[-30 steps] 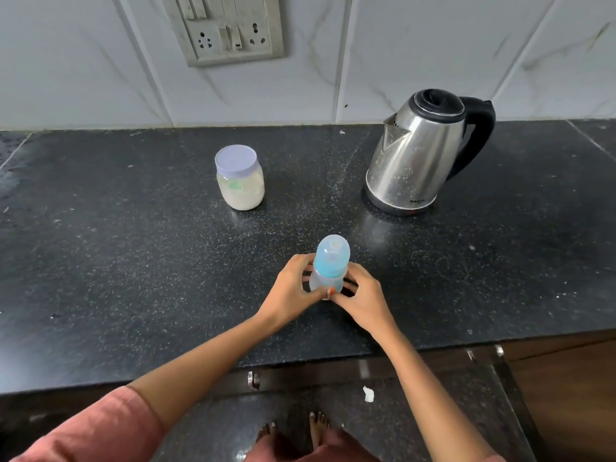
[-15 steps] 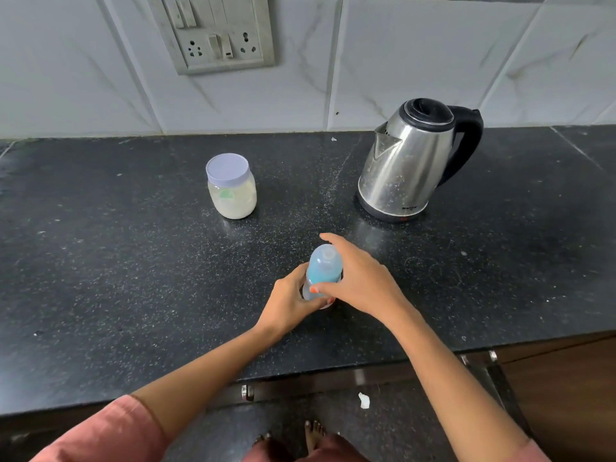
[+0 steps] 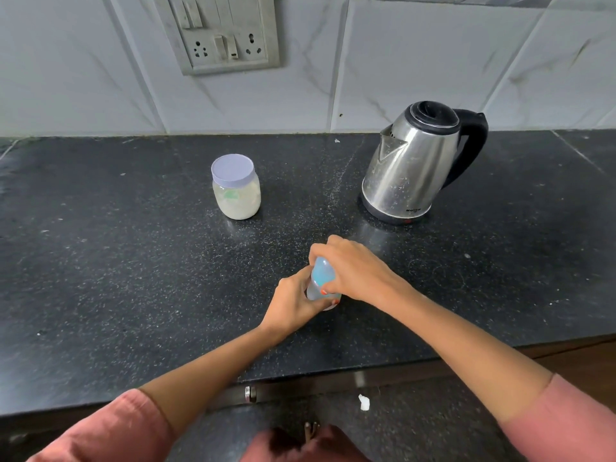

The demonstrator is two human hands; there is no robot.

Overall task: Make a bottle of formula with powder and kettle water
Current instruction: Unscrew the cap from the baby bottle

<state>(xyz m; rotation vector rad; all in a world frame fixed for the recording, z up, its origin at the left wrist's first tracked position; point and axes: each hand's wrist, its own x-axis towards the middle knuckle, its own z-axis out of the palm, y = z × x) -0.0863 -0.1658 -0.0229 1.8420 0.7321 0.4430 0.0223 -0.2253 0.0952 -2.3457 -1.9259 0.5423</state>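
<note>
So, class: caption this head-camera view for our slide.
Left hand steadies baby bottle, right hand grips its cap; jar and kettle wait behind.

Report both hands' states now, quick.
Left hand: closed around the baby bottle's base.
Right hand: closed over the bottle's blue top.
</note>
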